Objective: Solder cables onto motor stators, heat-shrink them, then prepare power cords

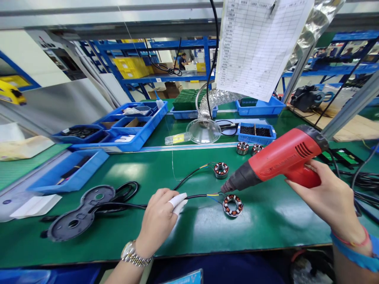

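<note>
Right hand (pixel 331 195) gripped red-and-black plastic heat gun (pixel 284 157), nozzle (pixel 227 187) near thin coloured wires (pixel 212 195) of a round copper-wound metal stator (pixel 232 214) lying on the glossy green tabletop (pixel 192 236); left hand (pixel 160 217) held its round black cable (pixel 196 196).

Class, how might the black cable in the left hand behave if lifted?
The black cable would probably flex, given its gentle curve. The coil ring at its wired end might drag behind, and the thin coloured wires between look easily strained.
</note>
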A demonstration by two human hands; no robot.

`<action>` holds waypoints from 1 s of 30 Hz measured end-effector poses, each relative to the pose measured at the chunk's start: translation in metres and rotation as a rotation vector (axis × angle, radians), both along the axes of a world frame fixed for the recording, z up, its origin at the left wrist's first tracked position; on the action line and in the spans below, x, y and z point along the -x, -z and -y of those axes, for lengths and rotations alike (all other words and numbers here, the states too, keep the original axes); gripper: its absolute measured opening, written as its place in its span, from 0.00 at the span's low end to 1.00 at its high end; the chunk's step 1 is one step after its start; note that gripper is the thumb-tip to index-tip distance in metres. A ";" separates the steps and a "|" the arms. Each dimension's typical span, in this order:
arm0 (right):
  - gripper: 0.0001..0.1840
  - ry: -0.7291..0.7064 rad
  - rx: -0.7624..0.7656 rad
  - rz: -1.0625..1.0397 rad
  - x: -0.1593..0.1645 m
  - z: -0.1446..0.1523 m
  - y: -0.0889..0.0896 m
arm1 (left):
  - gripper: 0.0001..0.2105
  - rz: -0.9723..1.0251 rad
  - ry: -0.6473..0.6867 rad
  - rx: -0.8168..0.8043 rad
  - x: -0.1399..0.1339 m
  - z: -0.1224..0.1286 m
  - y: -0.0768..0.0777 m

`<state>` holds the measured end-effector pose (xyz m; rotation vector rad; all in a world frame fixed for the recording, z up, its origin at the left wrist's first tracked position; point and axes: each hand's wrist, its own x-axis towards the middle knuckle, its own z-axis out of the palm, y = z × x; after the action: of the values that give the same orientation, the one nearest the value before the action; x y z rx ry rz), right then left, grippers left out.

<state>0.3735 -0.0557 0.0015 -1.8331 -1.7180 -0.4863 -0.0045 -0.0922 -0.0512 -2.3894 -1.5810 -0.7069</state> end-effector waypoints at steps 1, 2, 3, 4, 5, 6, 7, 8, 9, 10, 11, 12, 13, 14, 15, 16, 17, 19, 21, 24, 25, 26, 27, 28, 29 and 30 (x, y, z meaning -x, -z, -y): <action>0.30 0.003 0.003 -0.003 0.000 0.001 -0.001 | 0.07 0.000 0.000 -0.002 0.000 0.000 0.000; 0.30 0.009 0.004 -0.005 0.000 0.002 -0.002 | 0.07 -0.001 0.000 -0.006 0.000 0.000 0.000; 0.30 0.016 0.007 -0.008 -0.001 0.003 -0.002 | 0.07 -0.004 0.000 -0.009 -0.001 0.000 0.000; 0.30 0.020 0.010 -0.012 -0.001 0.004 -0.002 | 0.07 -0.007 0.000 -0.012 -0.001 0.000 0.000; 0.30 0.020 0.012 -0.016 -0.001 0.005 -0.002 | 0.07 -0.011 0.000 -0.014 -0.001 0.000 0.000; 0.31 0.017 0.013 -0.021 -0.002 0.006 -0.002 | 0.07 -0.015 0.000 -0.016 0.000 0.000 0.000; 0.31 0.007 0.013 -0.025 -0.003 0.007 -0.001 | 0.07 -0.018 0.000 -0.017 0.000 0.000 0.000; 0.31 -0.006 0.011 -0.029 -0.003 0.008 -0.001 | 0.08 -0.021 -0.002 -0.017 0.000 0.000 0.000; 0.32 -0.015 0.006 -0.031 -0.003 0.009 -0.001 | 0.08 -0.021 -0.005 -0.017 -0.001 0.001 0.000; 0.32 -0.021 0.001 -0.031 -0.003 0.011 -0.001 | 0.08 -0.021 -0.007 -0.018 -0.001 0.001 0.000; 0.32 -0.023 -0.005 -0.029 -0.003 0.013 -0.001 | 0.08 -0.020 -0.010 -0.019 -0.001 0.001 0.000; 0.32 -0.024 -0.007 -0.024 -0.003 0.015 -0.001 | 0.08 -0.019 -0.014 -0.018 -0.001 0.001 0.000; 0.31 -0.025 -0.005 -0.015 -0.003 0.017 -0.002 | 0.08 -0.019 -0.018 -0.018 -0.002 0.001 -0.001; 0.31 -0.026 -0.005 -0.005 -0.002 0.019 -0.003 | 0.08 -0.018 -0.020 -0.017 -0.002 0.001 -0.001; 0.30 -0.027 -0.008 0.005 -0.001 0.020 -0.004 | 0.08 -0.018 -0.022 -0.016 -0.002 0.001 -0.001; 0.29 -0.029 -0.014 0.014 -0.001 0.021 -0.004 | 0.08 -0.017 -0.023 -0.016 -0.003 0.001 -0.002; 0.29 -0.028 -0.020 0.021 0.000 0.022 -0.005 | 0.08 -0.016 -0.024 -0.017 -0.003 0.001 -0.002; 0.28 -0.024 -0.026 0.030 0.000 0.023 -0.006 | 0.08 -0.016 -0.023 -0.014 -0.003 0.002 -0.002; 0.29 -0.020 -0.018 0.036 0.000 0.022 -0.006 | 0.08 -0.016 -0.025 -0.009 -0.003 0.002 -0.002; 0.29 -0.010 -0.020 0.041 0.000 0.022 -0.005 | 0.08 -0.019 -0.028 -0.006 -0.002 0.003 -0.002; 0.29 -0.011 -0.024 0.039 0.000 0.022 -0.004 | 0.08 -0.020 -0.030 -0.007 -0.002 0.003 -0.002; 0.30 -0.012 -0.026 0.033 -0.001 0.023 -0.004 | 0.08 -0.022 -0.031 -0.007 -0.002 0.003 -0.002; 0.30 -0.014 -0.027 0.025 -0.001 0.023 -0.003 | 0.08 -0.022 -0.032 -0.007 -0.002 0.003 -0.002; 0.31 -0.014 -0.026 0.017 -0.002 0.023 -0.002 | 0.08 -0.022 -0.033 -0.008 -0.002 0.004 -0.002; 0.31 -0.013 -0.022 0.010 -0.002 0.023 -0.001 | 0.08 -0.024 -0.034 -0.008 -0.002 0.004 -0.002; 0.31 -0.009 -0.020 0.004 -0.002 0.023 -0.001 | 0.08 -0.026 -0.034 -0.008 -0.002 0.004 -0.003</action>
<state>0.3757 -0.0791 0.0021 -1.8105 -1.7170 -0.5023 -0.0020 -0.0959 -0.0486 -2.3501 -1.6016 -0.6724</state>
